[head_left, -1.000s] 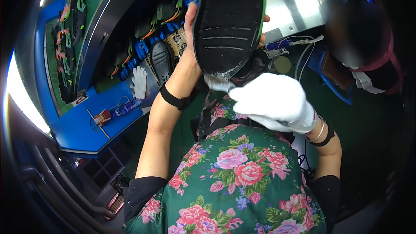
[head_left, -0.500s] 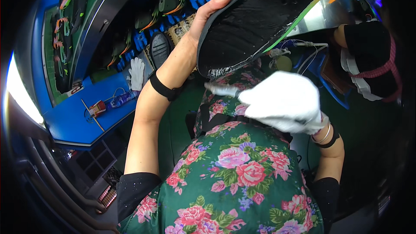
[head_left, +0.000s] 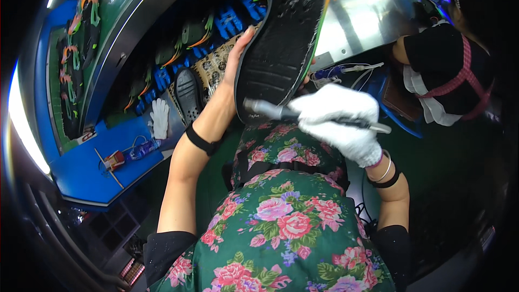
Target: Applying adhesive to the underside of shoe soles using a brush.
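Note:
My bare left hand (head_left: 239, 54) grips a black shoe sole (head_left: 275, 59) by its left edge and holds it up in front of me. The sole has an orange and green rim along its right side, its heel end toward me and a wet-looking surface. In my right hand (head_left: 340, 121), which wears a white glove, is a brush (head_left: 275, 112) with a dark handle and a metal ferrule. Its tip lies over the heel end of the sole; whether the bristles touch it, I cannot tell.
Another black sole (head_left: 187, 94) lies beyond my left forearm, beside a patterned board (head_left: 213, 65). A white glove (head_left: 159, 119) and a purple-blue bottle (head_left: 143, 148) rest by the blue table (head_left: 81, 178). Blue racks (head_left: 230, 24) stand behind. A co-worker (head_left: 438, 70) sits at the right.
The sole has moved away from me and turned more upright. My right hand has moved left and up, bringing the brush tip over the heel end.

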A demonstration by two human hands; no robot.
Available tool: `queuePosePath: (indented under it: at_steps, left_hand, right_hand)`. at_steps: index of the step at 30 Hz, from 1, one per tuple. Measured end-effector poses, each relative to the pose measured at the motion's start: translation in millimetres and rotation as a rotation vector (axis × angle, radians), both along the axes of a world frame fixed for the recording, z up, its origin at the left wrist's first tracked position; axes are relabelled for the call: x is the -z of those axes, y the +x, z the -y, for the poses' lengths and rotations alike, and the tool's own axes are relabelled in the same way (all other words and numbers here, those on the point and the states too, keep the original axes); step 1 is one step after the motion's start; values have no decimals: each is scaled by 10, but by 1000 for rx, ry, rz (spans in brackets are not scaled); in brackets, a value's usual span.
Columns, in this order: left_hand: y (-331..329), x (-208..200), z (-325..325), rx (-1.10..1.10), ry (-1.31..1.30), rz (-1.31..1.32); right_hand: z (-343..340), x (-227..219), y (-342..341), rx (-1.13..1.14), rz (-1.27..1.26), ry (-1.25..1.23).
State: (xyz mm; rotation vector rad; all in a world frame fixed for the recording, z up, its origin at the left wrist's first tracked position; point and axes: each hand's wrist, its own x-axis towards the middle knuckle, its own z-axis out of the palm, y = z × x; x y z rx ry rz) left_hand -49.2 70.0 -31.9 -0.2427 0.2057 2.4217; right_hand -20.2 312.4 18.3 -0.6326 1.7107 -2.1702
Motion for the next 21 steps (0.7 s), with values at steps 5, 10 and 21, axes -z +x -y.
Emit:
queuePosePath:
  at_steps: [5, 10, 21]
  left_hand:
    - [261, 2, -190, -85, -21, 144]
    - [382, -39, -334, 33, 91, 180]
    - [138, 109, -142, -52, -29, 33]
  right_hand:
    - [-219, -76, -513, 186, -565, 373]
    - [-387, -53, -1002, 383, -919, 540]
    - [-8, -76, 72, 15, -459, 127]
